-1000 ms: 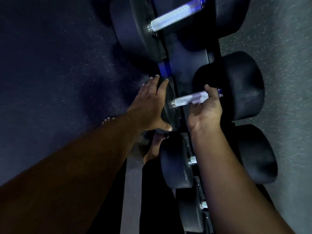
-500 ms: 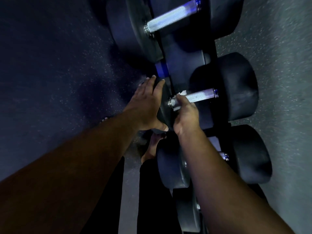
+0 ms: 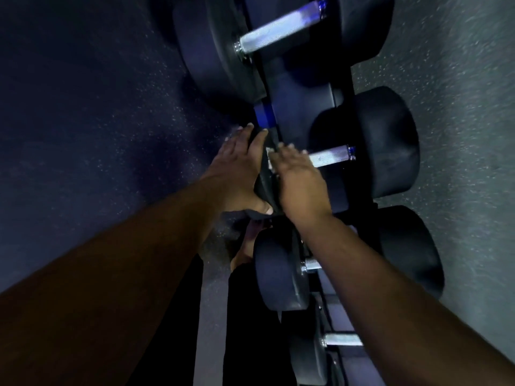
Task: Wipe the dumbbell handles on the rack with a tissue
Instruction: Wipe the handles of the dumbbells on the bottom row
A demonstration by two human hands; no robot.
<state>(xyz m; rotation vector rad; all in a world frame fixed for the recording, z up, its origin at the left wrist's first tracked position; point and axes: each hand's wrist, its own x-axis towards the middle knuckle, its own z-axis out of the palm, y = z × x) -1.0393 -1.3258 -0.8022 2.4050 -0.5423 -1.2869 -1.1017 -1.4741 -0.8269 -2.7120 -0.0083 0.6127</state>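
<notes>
Where the two forearms enter from the bottom edge, dark trouser legs are seen between them, and the nearest dumbbell handle on the rack is partly hidden by the right forearm. Further on, the left hand is laid against the outer face of the near weight head of the middle dumbbell, its fingers straight and spread, the thumb hooked under the head's lower edge. Just beside it, the right hand is curled over the near end of the middle dumbbell handle, and a scrap of white tissue is seen at the left edge of that grip, pressed between fingers and the handle where it meets the head. The far part of the handle is left bare and shiny. Beyond, a larger dumbbell handle lies across the rack, untouched, with speckled floor on both sides.
</notes>
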